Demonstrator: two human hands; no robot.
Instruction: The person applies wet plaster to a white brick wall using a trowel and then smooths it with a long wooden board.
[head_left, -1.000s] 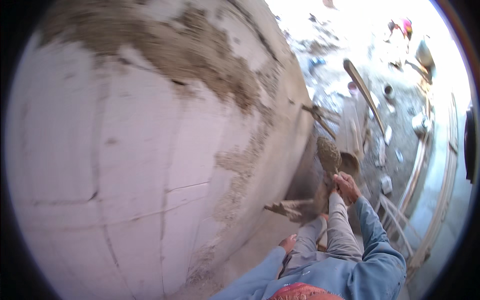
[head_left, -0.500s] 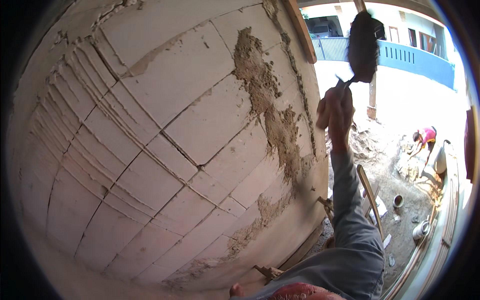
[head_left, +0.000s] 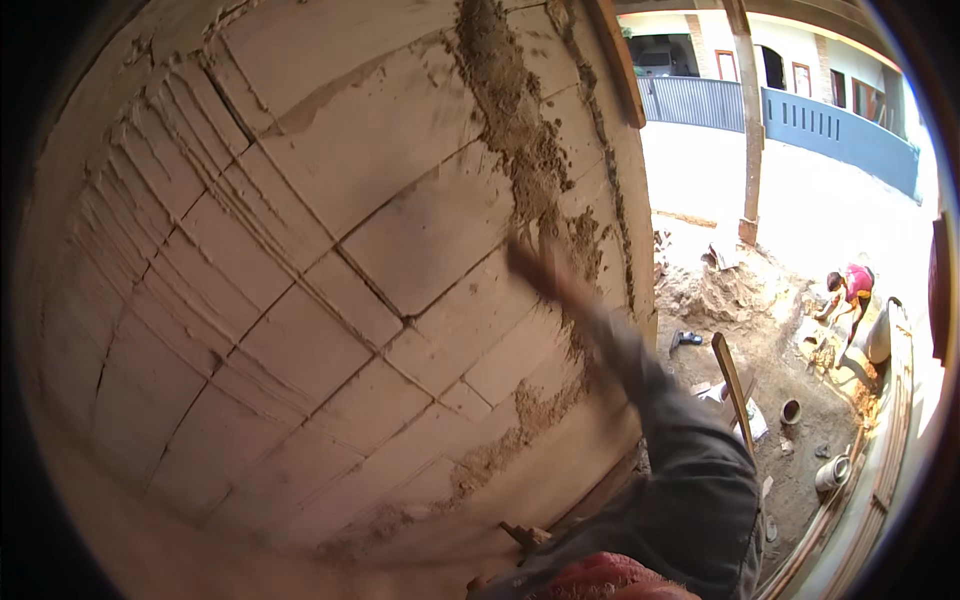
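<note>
My right hand, smeared by motion, is in front of a wall of large pale blocks. Its grey-sleeved arm reaches up from the lower right. A trowel was clear in this hand a moment ago; now its blade is lost in the blur, with only a faint dark smear on the wall ahead of the hand. Rough brown mortar runs down the wall in a thick uneven strip, just above and beside the hand. Only a sliver of my left hand shows at the lower edge, its fingers hidden.
A wooden beam borders the wall's upper right. Beyond stand a post and a blue fence. Lower right are a leaning plank, two buckets, one being a pale bucket, and a bent-over person in a pink top.
My right hand has swung from the upper right, down and left toward the wall. The mortar-laden trowel is no longer clearly visible. More mortar shows at the strip's top.
</note>
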